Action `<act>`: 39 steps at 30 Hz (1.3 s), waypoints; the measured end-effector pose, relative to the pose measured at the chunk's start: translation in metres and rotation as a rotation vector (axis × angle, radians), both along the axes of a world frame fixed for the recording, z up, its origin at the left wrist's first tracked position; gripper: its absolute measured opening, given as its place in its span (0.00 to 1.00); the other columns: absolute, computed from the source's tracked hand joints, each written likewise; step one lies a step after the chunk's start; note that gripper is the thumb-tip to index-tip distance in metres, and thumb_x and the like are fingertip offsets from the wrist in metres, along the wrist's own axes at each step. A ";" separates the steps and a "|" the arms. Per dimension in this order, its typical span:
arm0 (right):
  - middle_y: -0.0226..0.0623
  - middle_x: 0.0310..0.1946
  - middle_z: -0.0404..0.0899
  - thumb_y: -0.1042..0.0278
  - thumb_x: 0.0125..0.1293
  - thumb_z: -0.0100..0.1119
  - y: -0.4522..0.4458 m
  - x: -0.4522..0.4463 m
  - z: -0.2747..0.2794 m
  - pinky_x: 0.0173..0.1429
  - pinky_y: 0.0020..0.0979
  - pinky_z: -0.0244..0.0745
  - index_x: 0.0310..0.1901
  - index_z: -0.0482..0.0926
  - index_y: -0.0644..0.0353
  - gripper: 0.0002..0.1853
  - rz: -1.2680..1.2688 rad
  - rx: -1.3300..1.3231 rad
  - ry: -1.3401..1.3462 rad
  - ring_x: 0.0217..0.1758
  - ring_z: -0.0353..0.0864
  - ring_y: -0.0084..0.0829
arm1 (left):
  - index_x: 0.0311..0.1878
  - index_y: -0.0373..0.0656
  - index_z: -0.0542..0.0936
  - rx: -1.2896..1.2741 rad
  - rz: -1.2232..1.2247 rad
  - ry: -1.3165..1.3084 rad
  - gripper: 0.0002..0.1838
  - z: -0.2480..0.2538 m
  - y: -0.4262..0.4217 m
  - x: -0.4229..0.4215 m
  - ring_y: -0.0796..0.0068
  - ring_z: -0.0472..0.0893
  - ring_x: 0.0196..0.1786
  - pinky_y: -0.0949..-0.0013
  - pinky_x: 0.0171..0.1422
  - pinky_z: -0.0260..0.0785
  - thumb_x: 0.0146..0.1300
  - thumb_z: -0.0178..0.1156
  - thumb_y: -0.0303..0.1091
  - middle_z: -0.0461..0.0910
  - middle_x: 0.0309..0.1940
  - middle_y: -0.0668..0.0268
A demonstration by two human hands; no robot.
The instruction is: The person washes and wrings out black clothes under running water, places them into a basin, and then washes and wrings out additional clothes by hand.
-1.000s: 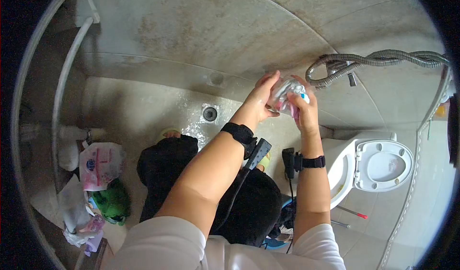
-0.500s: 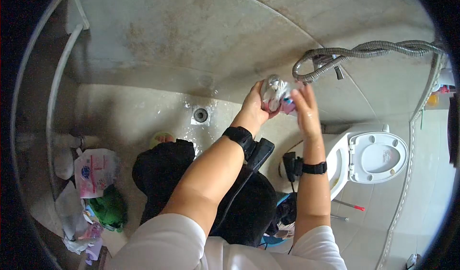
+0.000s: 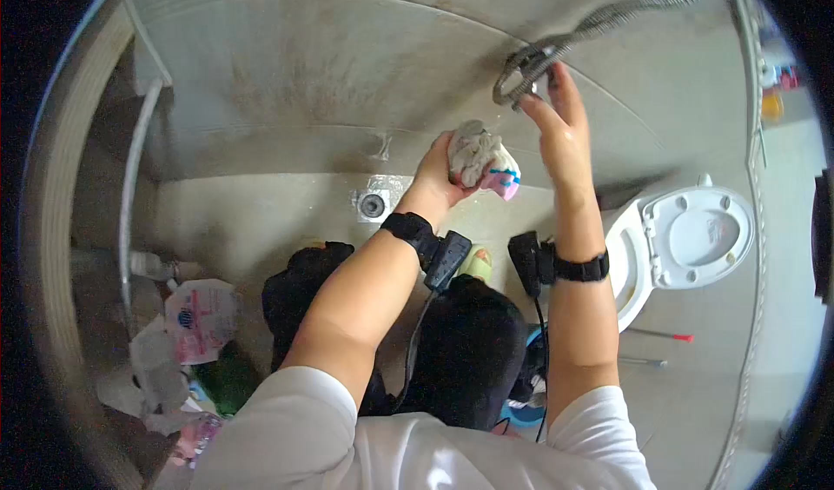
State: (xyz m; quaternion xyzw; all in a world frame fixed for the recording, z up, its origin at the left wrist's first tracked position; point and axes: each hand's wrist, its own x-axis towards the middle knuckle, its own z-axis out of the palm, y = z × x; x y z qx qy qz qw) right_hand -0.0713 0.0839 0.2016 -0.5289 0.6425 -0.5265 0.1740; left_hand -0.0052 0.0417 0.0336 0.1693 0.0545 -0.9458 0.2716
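My left hand (image 3: pixel 434 177) is closed around a wet, bunched grey-white cloth (image 3: pixel 473 151). A pink part with blue marks hangs from its right side, and folds hide its exact kind. Up and to the right, my right hand (image 3: pixel 563 125) has its thumb and fingers spread at the wall tap (image 3: pixel 540 66). The fingertips are at the tap, though whether they press on it I cannot tell. A twisted metal shower hose (image 3: pixel 599 25) loops in front of the tap and partly hides it.
A floor drain (image 3: pixel 373 205) lies left of my left hand. To the right stands a toilet (image 3: pixel 699 238) with its lid up. Plastic packaging (image 3: pixel 201 316) and a green bag (image 3: pixel 228 377) are at lower left. A blue basin (image 3: pixel 521 416) sits beside my leg.
My right hand has left the cloth and moved up to the tap. The cloth stays in my left hand, now showing more of its grey-white folds. The view has shifted.
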 end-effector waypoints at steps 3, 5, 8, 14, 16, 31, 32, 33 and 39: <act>0.52 0.67 0.56 0.58 0.59 0.62 0.014 -0.018 -0.021 0.71 0.34 0.49 0.67 0.52 0.71 0.41 0.105 -0.152 -0.178 0.71 0.54 0.38 | 0.46 0.50 0.78 -0.076 -0.039 0.097 0.17 0.000 0.006 0.009 0.64 0.79 0.41 0.60 0.42 0.74 0.62 0.50 0.50 0.79 0.40 0.63; 0.53 0.69 0.52 0.53 0.60 0.61 0.039 -0.028 -0.048 0.73 0.34 0.43 0.68 0.50 0.70 0.43 0.006 -0.072 -0.039 0.73 0.48 0.40 | 0.44 0.48 0.79 -0.061 -0.014 0.033 0.18 0.015 0.018 0.025 0.63 0.80 0.42 0.58 0.45 0.74 0.62 0.49 0.49 0.80 0.41 0.62; 0.45 0.73 0.36 0.37 0.64 0.45 0.086 -0.031 -0.128 0.71 0.43 0.49 0.72 0.43 0.51 0.42 0.008 0.174 -0.523 0.76 0.38 0.40 | 0.46 0.44 0.79 -0.095 -0.065 0.023 0.22 0.037 0.052 0.054 0.61 0.79 0.48 0.54 0.52 0.72 0.62 0.47 0.50 0.80 0.45 0.60; 0.41 0.61 0.66 0.36 0.65 0.43 0.141 0.020 -0.161 0.65 0.39 0.63 0.67 0.58 0.57 0.38 0.250 0.137 -1.203 0.62 0.68 0.35 | 0.47 0.47 0.79 -0.006 -0.127 -0.209 0.20 -0.005 0.116 0.071 0.65 0.78 0.50 0.53 0.55 0.70 0.64 0.45 0.50 0.81 0.44 0.66; 0.38 0.55 0.70 0.41 0.66 0.45 0.153 0.032 -0.170 0.61 0.35 0.67 0.62 0.64 0.59 0.32 0.214 0.119 -1.268 0.57 0.71 0.32 | 0.46 0.48 0.79 -0.027 -0.062 -0.324 0.20 -0.011 0.132 0.071 0.66 0.79 0.48 0.53 0.54 0.71 0.64 0.45 0.49 0.81 0.43 0.66; 0.36 0.21 0.78 0.55 0.62 0.51 0.197 0.042 -0.196 0.22 0.31 0.74 0.30 0.77 0.57 0.14 0.205 0.186 -1.794 0.20 0.78 0.29 | 0.35 0.40 0.70 -1.843 0.341 -1.173 0.12 -0.011 0.177 0.072 0.65 0.73 0.45 0.65 0.52 0.66 0.50 0.64 0.25 0.72 0.39 0.61; 0.36 0.21 0.78 0.55 0.62 0.51 0.193 0.044 -0.212 0.22 0.31 0.74 0.30 0.77 0.57 0.14 0.184 0.166 -1.818 0.20 0.78 0.29 | 0.32 0.40 0.71 -1.999 0.279 -1.141 0.11 -0.004 0.177 0.074 0.62 0.73 0.46 0.64 0.53 0.64 0.48 0.65 0.24 0.72 0.38 0.60; 0.36 0.20 0.77 0.53 0.60 0.51 0.186 0.049 -0.237 0.19 0.32 0.72 0.28 0.76 0.56 0.15 0.275 0.294 -1.855 0.18 0.76 0.30 | 0.32 0.40 0.71 -2.012 0.237 -1.129 0.11 0.003 0.178 0.076 0.62 0.73 0.46 0.64 0.53 0.64 0.48 0.65 0.24 0.72 0.38 0.60; 0.38 0.17 0.74 0.50 0.57 0.53 0.182 0.040 -0.217 0.19 0.42 0.72 0.25 0.74 0.55 0.16 0.360 0.981 -1.327 0.15 0.75 0.37 | 0.26 0.42 0.70 -2.262 -0.028 -0.965 0.13 0.009 0.170 0.088 0.59 0.72 0.41 0.63 0.50 0.64 0.40 0.65 0.21 0.72 0.35 0.58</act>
